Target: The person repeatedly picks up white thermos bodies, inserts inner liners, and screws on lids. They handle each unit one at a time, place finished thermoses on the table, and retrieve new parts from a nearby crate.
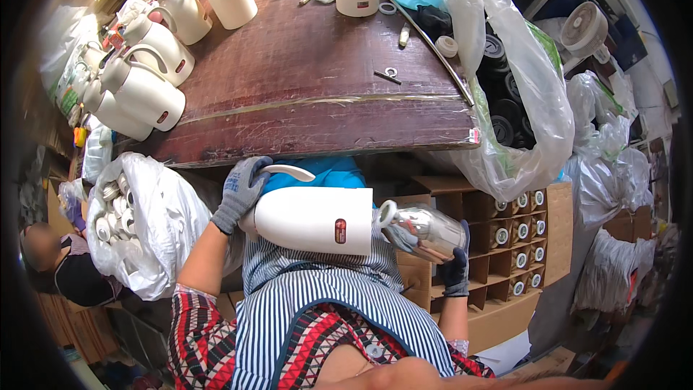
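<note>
1. The left hand (242, 193), in a grey glove, wraps its fingers shut round the top end of the white flask shell (314, 220), by the handle (289, 171).
2. The shell lies sideways over the lap, its open end facing the right fingers.
3. The right hand (455, 263) closes on the silvered glass liner (422, 230), neck just at that opening, axes nearly in line.
4. Beyond the fingers: brown table (310, 94), finished white flasks (148, 90), compartmented carton (520, 235).
</note>
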Action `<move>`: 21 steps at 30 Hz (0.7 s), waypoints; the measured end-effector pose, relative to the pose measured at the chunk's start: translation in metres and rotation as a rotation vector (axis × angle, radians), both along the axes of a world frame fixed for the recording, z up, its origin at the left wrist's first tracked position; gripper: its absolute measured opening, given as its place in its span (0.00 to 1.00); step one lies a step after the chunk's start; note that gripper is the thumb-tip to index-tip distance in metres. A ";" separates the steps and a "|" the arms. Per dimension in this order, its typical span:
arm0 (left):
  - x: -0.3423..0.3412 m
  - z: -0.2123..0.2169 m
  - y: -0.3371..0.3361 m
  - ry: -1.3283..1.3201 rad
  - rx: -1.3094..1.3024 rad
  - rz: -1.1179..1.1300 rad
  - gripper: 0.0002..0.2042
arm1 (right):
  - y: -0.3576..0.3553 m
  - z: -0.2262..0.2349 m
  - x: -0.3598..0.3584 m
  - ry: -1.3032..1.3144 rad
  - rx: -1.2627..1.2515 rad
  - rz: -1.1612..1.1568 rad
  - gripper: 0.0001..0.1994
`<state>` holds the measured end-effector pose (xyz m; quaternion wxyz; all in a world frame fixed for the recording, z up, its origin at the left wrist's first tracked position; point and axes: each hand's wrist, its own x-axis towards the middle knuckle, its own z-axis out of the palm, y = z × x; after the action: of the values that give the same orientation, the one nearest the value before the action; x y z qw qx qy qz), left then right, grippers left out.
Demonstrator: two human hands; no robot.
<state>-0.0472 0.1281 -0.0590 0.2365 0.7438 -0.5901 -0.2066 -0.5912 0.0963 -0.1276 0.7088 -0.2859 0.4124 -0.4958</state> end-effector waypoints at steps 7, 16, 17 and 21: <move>-0.002 -0.002 0.017 0.307 -0.007 0.048 0.18 | -0.064 0.022 0.044 0.187 -0.154 0.348 0.56; -0.012 0.005 0.042 0.372 0.073 0.117 0.25 | -0.069 0.058 0.135 0.383 -0.215 0.836 0.55; -0.019 0.006 0.042 0.352 0.023 0.140 0.25 | -0.074 0.058 0.130 0.480 -0.255 0.899 0.57; -0.025 0.004 0.042 0.289 0.018 0.228 0.19 | -0.089 0.067 0.133 0.372 -0.257 1.043 0.56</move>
<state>-0.0718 0.1703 -0.0547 0.3339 0.7705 -0.4600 -0.2885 -0.4578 0.0077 -0.0606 0.7347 -0.6183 0.2708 -0.0677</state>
